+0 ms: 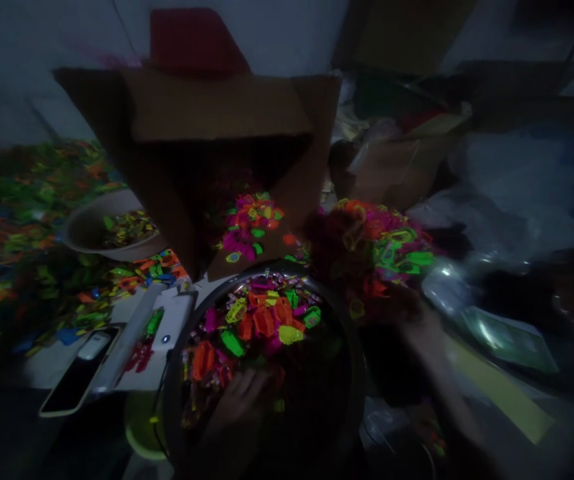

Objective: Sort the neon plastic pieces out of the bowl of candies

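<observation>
A large dark round basin (357, 333) stands in front of me, holding small neon plastic pieces (263, 321) in orange, green, yellow and pink over small wrapped items. My left hand (241, 393) is inside it at the near left, fingers bent together and closed; their tips are hidden in shadow, as is anything they grip. Beside the basin, my right hand (414, 317) reaches to the near edge of a heap of similar neon pieces (391, 240). Darkness and blur hide its fingers.
Behind the basin, an open cardboard box (227, 107) lies with neon pieces spilling from its mouth. Leftward are a bowl (111, 250), a phone (79, 373), a white box (171, 320) and a large multicoloured heap (31, 193). Clear plastic bags (491, 227) lie to the right.
</observation>
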`<action>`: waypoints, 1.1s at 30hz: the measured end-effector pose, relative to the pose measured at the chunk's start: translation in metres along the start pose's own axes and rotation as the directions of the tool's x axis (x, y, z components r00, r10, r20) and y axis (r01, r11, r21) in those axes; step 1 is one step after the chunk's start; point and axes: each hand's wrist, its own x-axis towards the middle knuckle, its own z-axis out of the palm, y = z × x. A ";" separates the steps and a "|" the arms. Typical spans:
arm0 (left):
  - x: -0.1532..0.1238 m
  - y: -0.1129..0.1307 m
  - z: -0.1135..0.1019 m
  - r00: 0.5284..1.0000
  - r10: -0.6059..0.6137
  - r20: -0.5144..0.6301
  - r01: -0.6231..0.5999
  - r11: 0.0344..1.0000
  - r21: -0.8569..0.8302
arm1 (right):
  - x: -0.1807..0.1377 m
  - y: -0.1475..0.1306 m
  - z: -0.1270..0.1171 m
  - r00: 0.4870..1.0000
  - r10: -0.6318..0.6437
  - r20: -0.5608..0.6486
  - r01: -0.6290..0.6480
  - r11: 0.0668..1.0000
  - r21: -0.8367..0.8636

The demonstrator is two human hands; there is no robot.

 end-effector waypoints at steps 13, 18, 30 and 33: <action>0.024 0.020 -0.032 0.972 -0.236 -0.016 0.223 0.938 -0.265 | -0.082 -0.050 0.058 0.793 -0.343 0.504 0.254 0.937 0.238; 0.039 0.024 -0.051 0.958 -0.261 -0.116 0.226 0.942 -0.249 | -0.085 -0.057 0.050 0.775 -0.398 0.491 0.313 0.916 0.249; 0.048 0.027 -0.060 0.979 -0.052 -0.195 0.067 0.995 0.067 | -0.089 -0.070 0.054 0.732 -0.431 0.529 0.380 0.901 0.208; 0.047 0.027 -0.058 0.970 0.014 -0.242 0.022 0.989 0.145 | -0.086 -0.077 0.050 0.745 -0.400 0.534 0.371 0.914 0.166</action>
